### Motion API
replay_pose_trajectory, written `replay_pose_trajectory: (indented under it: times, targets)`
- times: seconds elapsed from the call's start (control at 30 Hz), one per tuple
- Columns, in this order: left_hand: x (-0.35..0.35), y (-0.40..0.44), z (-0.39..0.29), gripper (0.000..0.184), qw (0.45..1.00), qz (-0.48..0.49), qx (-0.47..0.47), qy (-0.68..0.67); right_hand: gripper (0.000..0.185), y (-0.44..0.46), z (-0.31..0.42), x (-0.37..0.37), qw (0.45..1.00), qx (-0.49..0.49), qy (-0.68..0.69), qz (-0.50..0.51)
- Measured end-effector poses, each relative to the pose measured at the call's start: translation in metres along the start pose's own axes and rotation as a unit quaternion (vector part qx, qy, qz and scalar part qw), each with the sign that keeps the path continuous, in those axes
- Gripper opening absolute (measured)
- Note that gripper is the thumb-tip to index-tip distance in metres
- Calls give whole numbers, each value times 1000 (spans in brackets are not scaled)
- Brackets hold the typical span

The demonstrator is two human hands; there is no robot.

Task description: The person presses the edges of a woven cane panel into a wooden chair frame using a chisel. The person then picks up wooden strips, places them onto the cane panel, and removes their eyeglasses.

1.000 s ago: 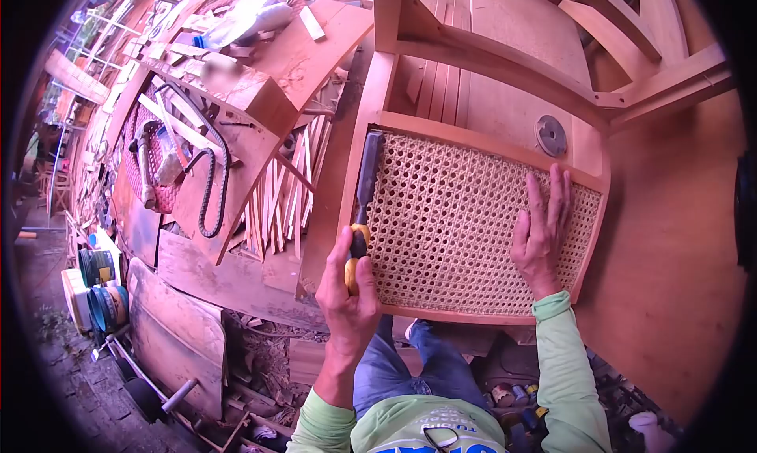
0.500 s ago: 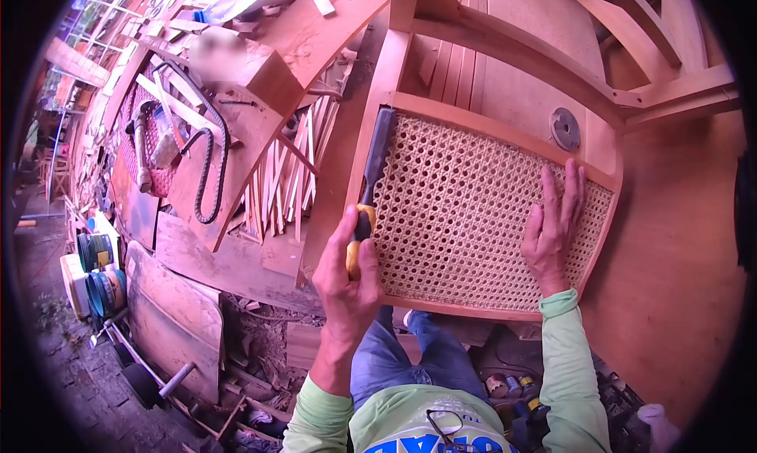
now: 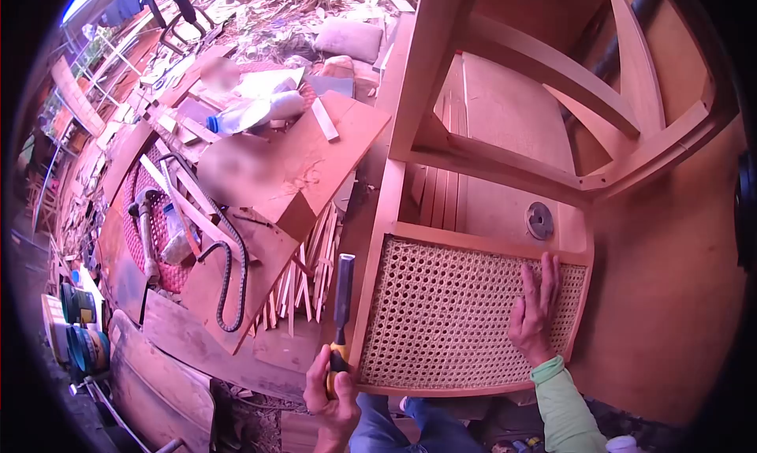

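My left hand [image 3: 331, 402] is wrapped round the yellow and black handle of a chisel [image 3: 342, 299]. The blade points away from me and sits just left of the wooden frame, apart from the cane. My right hand [image 3: 536, 315] lies with fingers stretched out on the woven cane panel [image 3: 449, 319], near its right side. A wooden chair frame [image 3: 489, 157] surrounds the panel and rises beyond it. On the wood past the panel's far edge rests a round grey metal disc [image 3: 540, 220].
At the left, a board [image 3: 307, 177] carries wood offcuts, a plastic bottle [image 3: 256, 112] and a looped black cord [image 3: 225, 295]. A hammer [image 3: 143, 232] lies near a red woven mat. Thin wood strips [image 3: 303, 283] are bundled below the board. Buckets [image 3: 85, 346] stand far left.
The chisel has moved off the panel's left edge to the left, clear of the frame. My right hand stays on the cane. The camera view has tilted upward.
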State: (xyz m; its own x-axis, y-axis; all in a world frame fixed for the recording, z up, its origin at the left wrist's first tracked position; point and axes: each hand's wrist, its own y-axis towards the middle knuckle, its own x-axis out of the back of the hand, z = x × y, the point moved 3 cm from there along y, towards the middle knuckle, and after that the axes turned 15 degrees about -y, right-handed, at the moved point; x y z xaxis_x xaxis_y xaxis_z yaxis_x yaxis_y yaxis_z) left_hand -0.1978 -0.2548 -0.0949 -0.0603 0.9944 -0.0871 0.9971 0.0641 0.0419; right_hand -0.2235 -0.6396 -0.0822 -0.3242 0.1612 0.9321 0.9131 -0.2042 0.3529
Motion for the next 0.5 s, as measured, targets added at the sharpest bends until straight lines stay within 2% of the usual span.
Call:
replay_pose_trajectory:
  times: [0.13,0.27,0.5]
  targets:
    - [8,-12,10,47,999,-18,-17,33,67,0,0,-2,1000,-2,4,8]
    - [5,-15,1,47,993,91,-35,63,69,1,0,1,1000,0,5,5]
    - [14,-52,-5,45,993,79,-30,88,66,2,-3,0,1000,3,-1,-22]
